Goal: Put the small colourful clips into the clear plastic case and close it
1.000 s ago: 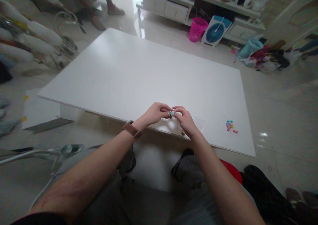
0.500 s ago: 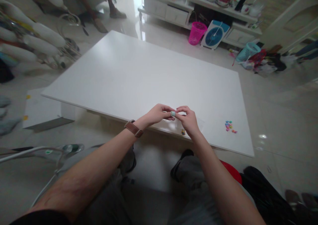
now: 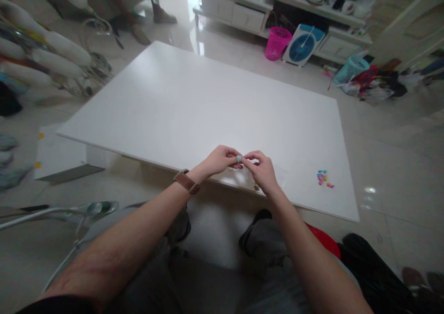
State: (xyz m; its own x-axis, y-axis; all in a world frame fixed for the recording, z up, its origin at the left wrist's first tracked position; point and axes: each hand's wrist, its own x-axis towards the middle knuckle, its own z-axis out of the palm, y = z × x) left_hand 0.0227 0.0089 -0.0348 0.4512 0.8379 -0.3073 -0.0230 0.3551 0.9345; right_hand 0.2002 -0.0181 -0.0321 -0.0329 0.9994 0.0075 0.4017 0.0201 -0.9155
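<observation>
Above the near edge of the white table (image 3: 194, 101), my left hand (image 3: 222, 159) is closed, pinching a small pale green and white piece (image 3: 239, 159). It looks banded, but its exact kind is too small to make out. My right hand (image 3: 261, 168) meets it from the right, thumb and forefinger closed at the same piece. Under the right wrist lies a tiny yellow and dark piece (image 3: 256, 187), partly hidden. A clear, see-through sheet (image 3: 280, 174) shows beside the right hand. Farther right sits a cluster of small colourful pieces (image 3: 322, 177).
A white box (image 3: 62, 154) stands on the floor at the left. Beyond the table are a pink basket (image 3: 278, 43), a blue and white fan (image 3: 302, 46), a turquoise basket (image 3: 352, 69) and a low cabinet (image 3: 232, 13). Another person's foot (image 3: 163, 16) shows at the far left.
The hands stay together at nearly the same spot. The small piece has turned slightly and shifted a little left between the fingers. The view has shifted slightly.
</observation>
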